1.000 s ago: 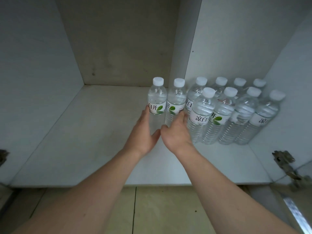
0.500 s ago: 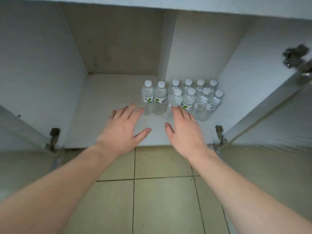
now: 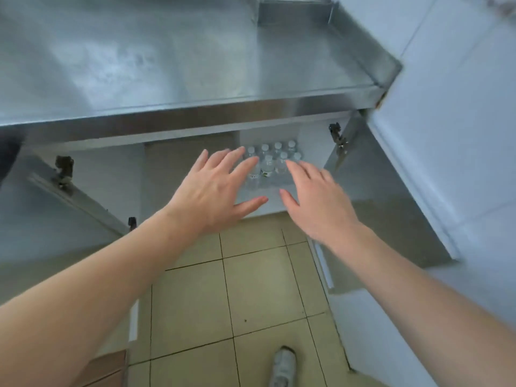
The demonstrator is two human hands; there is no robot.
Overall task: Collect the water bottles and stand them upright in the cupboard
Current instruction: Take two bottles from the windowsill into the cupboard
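Observation:
Several clear water bottles (image 3: 269, 163) with white caps stand upright in a cluster at the right of the cupboard floor (image 3: 259, 201), under a steel counter. My left hand (image 3: 215, 191) hovers in front of the cupboard, fingers spread, holding nothing; it covers the leftmost bottles. My right hand (image 3: 318, 196) hovers beside it on the right, fingers straight, also holding nothing. Both hands are in the air in front of the bottles, not touching them.
The steel counter top (image 3: 181, 60) juts out above the cupboard. Its two doors stand open: left door (image 3: 55, 219), right door (image 3: 377, 196). Beige floor tiles (image 3: 251, 297) lie below. A shoe (image 3: 282, 367) shows at the bottom. A brown box (image 3: 106, 370) sits at lower left.
Both hands let go of two bottles and drew back out of the cupboard, fingers spreading. The view rose and pulled away, so the counter top now shows above.

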